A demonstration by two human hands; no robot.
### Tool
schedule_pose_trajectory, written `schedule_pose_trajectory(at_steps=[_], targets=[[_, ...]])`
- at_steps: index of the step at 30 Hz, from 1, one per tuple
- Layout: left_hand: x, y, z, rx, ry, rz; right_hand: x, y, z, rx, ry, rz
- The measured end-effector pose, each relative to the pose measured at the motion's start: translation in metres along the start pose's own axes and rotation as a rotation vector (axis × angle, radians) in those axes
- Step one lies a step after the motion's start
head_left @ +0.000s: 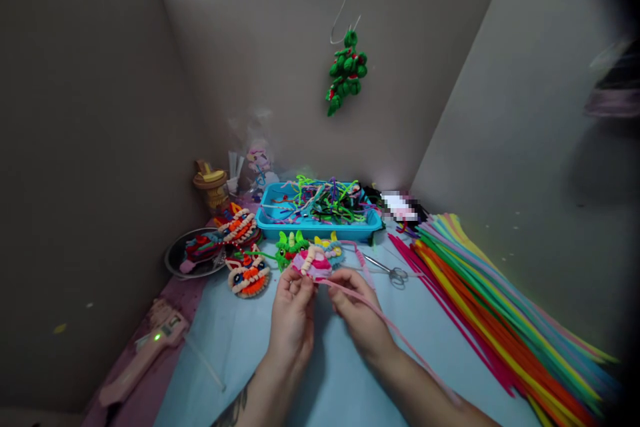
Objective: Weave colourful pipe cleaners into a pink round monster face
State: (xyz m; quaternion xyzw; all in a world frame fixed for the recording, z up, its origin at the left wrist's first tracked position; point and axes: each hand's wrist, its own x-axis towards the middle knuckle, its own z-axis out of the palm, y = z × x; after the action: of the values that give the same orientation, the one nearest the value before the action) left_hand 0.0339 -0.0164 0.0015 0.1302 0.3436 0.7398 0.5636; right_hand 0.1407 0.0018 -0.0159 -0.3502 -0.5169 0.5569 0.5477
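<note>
Between my hands is a small pink and white craft piece [313, 263] of coiled pipe cleaners, with a cream twisted strip across its face. My left hand [291, 312] pinches its lower left edge between thumb and fingers. A long light pink pipe cleaner [397, 331] runs from the piece over my right hand [364, 315] and along the forearm. That hand's fingers are closed around the strand near the piece's right side. Just behind are a green pipe-cleaner animal head [290, 248] and a yellow and blue one [334, 252], both partly covered.
A blue tray [320, 232] of tangled pipe cleaners stands at the back. Scissors [395, 275] and bundles of pipe cleaners [480, 293] lie right. Left are orange lion heads [249, 277], a metal bowl [173, 257] and a glue gun [150, 353]. A green ornament [349, 73] hangs above.
</note>
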Motion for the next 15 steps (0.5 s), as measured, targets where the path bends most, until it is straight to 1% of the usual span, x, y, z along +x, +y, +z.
schedule_pose_trajectory(at_steps=[5,11,15], targets=[[0.001,-0.001,0.0,-0.052,-0.011,-0.02,-0.001,0.003,0.003,0.153,0.058,0.103],[0.004,0.001,0.003,-0.107,-0.017,-0.082,-0.004,-0.006,0.014,0.437,0.076,0.325],[0.003,-0.001,0.002,-0.09,-0.046,-0.125,-0.001,-0.01,0.013,0.524,0.085,0.382]])
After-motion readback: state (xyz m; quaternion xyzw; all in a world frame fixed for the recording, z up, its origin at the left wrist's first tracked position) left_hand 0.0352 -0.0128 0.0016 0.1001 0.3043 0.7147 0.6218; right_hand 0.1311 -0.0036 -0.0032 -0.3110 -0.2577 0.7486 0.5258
